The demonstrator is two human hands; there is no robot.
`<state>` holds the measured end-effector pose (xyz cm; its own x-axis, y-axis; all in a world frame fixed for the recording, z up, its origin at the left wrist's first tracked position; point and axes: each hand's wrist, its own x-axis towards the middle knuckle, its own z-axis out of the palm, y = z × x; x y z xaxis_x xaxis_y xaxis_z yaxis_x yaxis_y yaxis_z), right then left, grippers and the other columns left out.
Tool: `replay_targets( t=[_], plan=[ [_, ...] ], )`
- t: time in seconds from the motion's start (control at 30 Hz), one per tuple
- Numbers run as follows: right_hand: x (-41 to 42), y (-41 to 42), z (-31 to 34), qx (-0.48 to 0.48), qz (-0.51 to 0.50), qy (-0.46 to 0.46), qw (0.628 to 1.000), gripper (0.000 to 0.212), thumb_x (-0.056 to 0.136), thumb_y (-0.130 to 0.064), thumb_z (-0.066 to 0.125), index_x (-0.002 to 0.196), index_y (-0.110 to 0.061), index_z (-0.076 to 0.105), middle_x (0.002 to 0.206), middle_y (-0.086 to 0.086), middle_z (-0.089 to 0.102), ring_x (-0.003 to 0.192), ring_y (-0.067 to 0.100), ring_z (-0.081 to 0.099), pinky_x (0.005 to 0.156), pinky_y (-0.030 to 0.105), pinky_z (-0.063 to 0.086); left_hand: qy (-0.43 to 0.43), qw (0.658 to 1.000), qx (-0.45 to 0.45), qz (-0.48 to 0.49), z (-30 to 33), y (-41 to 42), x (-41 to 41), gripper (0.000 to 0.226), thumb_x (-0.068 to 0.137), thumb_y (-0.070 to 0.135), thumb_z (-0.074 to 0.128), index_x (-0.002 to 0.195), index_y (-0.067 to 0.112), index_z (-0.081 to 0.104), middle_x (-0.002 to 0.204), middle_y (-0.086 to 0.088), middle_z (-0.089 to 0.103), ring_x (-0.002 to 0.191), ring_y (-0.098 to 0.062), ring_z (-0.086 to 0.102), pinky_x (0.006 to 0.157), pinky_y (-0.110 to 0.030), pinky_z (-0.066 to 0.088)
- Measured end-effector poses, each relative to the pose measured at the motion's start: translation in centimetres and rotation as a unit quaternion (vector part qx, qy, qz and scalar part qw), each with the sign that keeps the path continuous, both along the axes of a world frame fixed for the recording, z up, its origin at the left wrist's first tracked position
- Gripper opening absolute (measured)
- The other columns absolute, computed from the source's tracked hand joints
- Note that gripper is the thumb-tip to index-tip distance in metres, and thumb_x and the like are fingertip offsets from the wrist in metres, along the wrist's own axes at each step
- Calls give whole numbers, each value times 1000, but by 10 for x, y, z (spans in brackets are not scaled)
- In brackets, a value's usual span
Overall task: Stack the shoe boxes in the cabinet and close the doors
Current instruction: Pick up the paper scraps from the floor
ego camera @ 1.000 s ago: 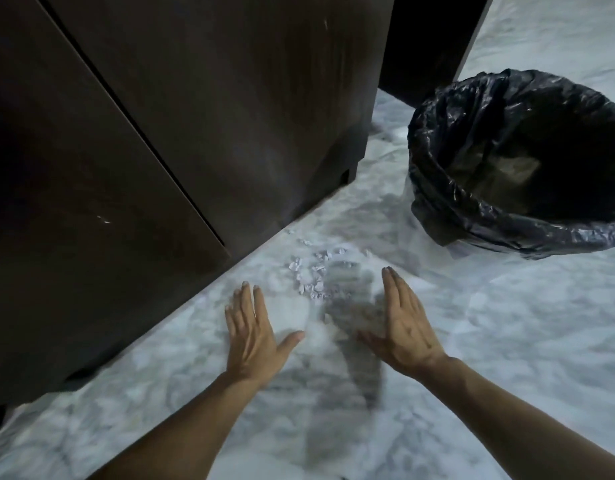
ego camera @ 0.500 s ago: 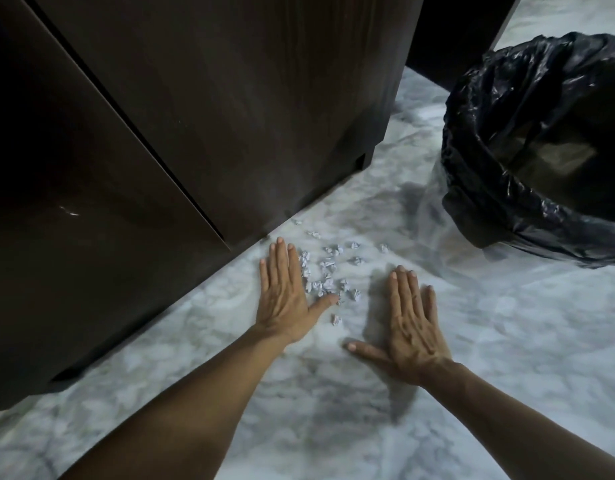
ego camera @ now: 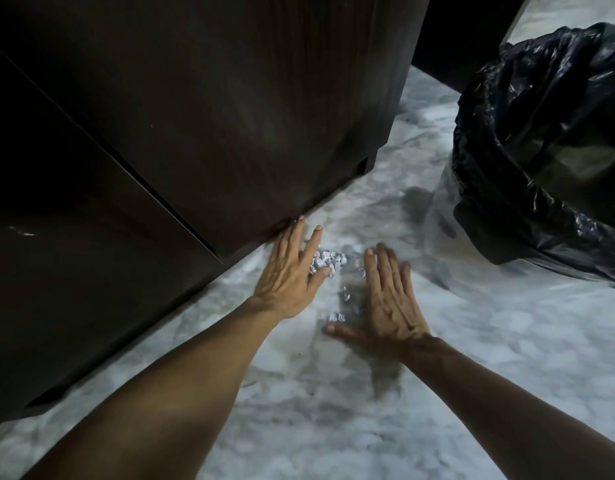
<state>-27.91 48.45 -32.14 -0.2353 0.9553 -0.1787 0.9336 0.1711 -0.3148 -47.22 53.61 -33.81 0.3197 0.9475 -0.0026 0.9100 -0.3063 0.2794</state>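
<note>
The dark wooden cabinet (ego camera: pixel 230 116) fills the upper left, both doors closed, a thin seam running between them. No shoe boxes are in view. My left hand (ego camera: pixel 288 271) lies flat on the marble floor at the cabinet's base, fingers straight, its fingertips near the door's lower edge. My right hand (ego camera: pixel 389 299) also lies flat on the floor, fingers straight, thumb spread out. Between the two hands sits a small heap of white paper scraps (ego camera: pixel 327 265), pushed against my left hand's fingers. A few loose scraps (ego camera: pixel 344 296) lie by my right thumb.
A bin lined with a black plastic bag (ego camera: pixel 541 150) stands at the right, clear plastic (ego camera: pixel 441 216) spread beneath it. White-grey marble floor (ego camera: pixel 334 410) spreads below and right. A dark gap (ego camera: pixel 465 39) opens behind the cabinet's right corner.
Both hands moved forward along the floor toward the cabinet base and closer together. The scattered paper scraps have been swept into a tighter heap between them.
</note>
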Motion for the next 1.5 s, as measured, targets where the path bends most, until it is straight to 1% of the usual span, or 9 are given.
replay_targets(
  t=[0.1,0.2,0.33,0.63,0.87,1.07,1.27,1.37,1.5],
  plan=[
    [-1,11,-4,53,17,4,998,119,66,-90,39,153,-12,16,158,20,19,146,35,15,118,55,8,-29,999,24,-6,-6,0,-3,53,97,37,37,145,14,42,154,-19,30,143,-34,24,118,-46,22],
    [-2,23,-8,105,24,10,994,91,75,-75,49,144,-16,39,133,20,46,127,37,41,110,56,24,-59,996,62,0,-6,-2,-4,35,95,25,42,123,13,57,133,-14,46,118,-34,44,103,-47,38],
    [-6,34,-12,144,26,3,989,63,82,-60,50,134,-24,51,125,17,50,115,35,48,106,52,30,-40,994,94,32,-2,-7,-3,20,93,22,41,102,14,57,114,-8,49,97,-29,45,86,-46,41],
    [-10,42,-12,138,37,-16,990,69,72,-45,42,137,-23,51,134,15,50,117,37,47,97,51,31,-66,990,106,64,-4,-6,-2,24,90,17,41,104,12,59,100,-8,53,92,-29,49,82,-41,43],
    [-17,47,-15,163,36,-38,985,59,84,-59,44,132,-27,56,124,13,55,110,33,52,89,46,36,-54,983,147,94,-8,-2,-3,28,95,22,39,73,9,51,75,-11,52,75,-32,51,74,-45,42],
    [-20,55,-17,201,67,31,977,30,92,-39,42,98,-19,63,94,7,55,85,30,54,75,39,34,-52,975,196,88,-12,-2,-6,36,94,20,46,61,8,50,62,-9,50,61,-29,51,64,-38,37],
    [-8,37,-24,264,63,78,959,34,95,-35,50,70,-12,57,68,6,56,62,29,54,56,36,40,-35,964,239,114,-13,0,-7,42,91,25,51,52,10,45,50,-6,47,44,-26,49,41,-30,27],
    [-3,29,-26,290,60,73,952,41,94,-39,53,60,-15,53,58,3,55,51,26,54,40,29,35,-35,960,257,102,-15,6,-11,47,92,26,52,49,10,45,45,-8,46,37,-28,46,37,-28,28],
    [-2,33,-22,297,74,62,950,41,91,-34,52,54,-14,53,50,5,54,45,30,55,36,26,34,-16,963,267,32,-13,15,-15,47,89,29,54,46,10,46,44,-9,46,33,-30,46,33,-26,31]
  ],
)
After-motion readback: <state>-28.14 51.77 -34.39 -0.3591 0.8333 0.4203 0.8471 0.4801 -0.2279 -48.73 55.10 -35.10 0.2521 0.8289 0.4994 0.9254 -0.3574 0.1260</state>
